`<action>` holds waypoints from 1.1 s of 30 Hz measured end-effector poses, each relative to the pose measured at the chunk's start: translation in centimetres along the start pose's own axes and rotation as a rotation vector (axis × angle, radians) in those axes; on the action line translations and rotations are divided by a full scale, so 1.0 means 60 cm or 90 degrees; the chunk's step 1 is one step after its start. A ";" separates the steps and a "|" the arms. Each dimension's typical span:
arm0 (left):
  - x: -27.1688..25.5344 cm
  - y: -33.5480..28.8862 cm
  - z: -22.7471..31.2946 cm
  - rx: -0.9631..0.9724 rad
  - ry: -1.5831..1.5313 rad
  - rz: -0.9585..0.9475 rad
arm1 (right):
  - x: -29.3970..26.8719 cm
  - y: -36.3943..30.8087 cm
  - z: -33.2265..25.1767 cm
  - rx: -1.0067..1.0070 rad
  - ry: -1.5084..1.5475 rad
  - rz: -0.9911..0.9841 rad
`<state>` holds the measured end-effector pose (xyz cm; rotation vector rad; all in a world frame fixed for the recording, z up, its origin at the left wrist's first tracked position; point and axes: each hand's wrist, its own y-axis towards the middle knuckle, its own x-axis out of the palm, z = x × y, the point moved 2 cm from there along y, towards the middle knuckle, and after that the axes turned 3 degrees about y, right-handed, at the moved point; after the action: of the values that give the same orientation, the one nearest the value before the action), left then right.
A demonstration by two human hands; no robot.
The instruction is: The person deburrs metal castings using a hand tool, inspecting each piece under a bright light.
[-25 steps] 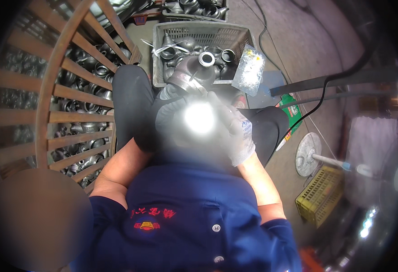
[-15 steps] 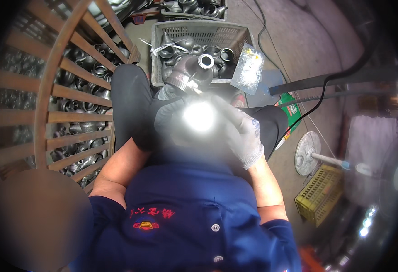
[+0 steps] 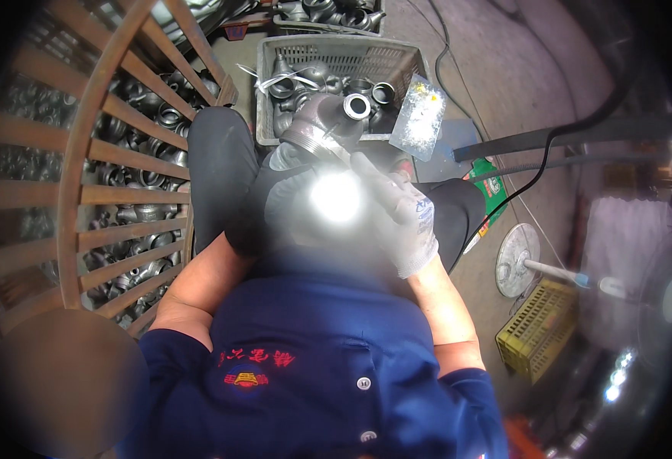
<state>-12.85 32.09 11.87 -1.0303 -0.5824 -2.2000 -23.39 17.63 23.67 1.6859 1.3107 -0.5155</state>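
Note:
A dark metal pipe fitting (image 3: 322, 122) with a bright ring-shaped opening and a ridged collar is held up in front of me, tilted. My left hand (image 3: 281, 159), in a grey glove, grips its lower left side; most of that hand is hidden by glare. Just below and right of the collar is my right hand (image 3: 411, 222) in a pale glove, its fingers closed and pointing toward the fitting. A glaring white light (image 3: 336, 197) hides the space between the hands, so what the right fingers hold cannot be made out.
Beyond the fitting stands a grey plastic crate (image 3: 263, 92) of similar fittings, with a speckled clear sheet (image 3: 419, 118) at its right corner. A rusty barred bin (image 3: 72, 191) of metal parts is on my left. To the right are a black cable (image 3: 543, 164), a round disc (image 3: 518, 260) and a yellow crate (image 3: 539, 329).
The fitting has shifted and turned slightly to the right, its ring opening now a little lower. My right hand has moved slightly left, its fingers closer to the collar.

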 end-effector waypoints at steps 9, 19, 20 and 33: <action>0.015 0.003 0.010 0.018 0.047 0.042 | -0.016 -0.002 0.015 0.055 0.094 -0.086; 0.009 0.011 0.006 0.051 0.079 -0.002 | -0.027 0.026 0.039 0.479 0.575 -0.278; 0.006 0.009 0.003 0.050 0.095 0.032 | -0.028 0.028 0.042 0.488 0.558 -0.283; 0.053 0.003 0.023 0.020 0.037 -0.062 | -0.025 0.002 0.008 0.086 0.058 -0.017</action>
<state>-13.62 31.67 15.24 -0.9367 -0.6518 -2.2895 -23.69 16.46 24.63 1.8234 1.3915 -0.5590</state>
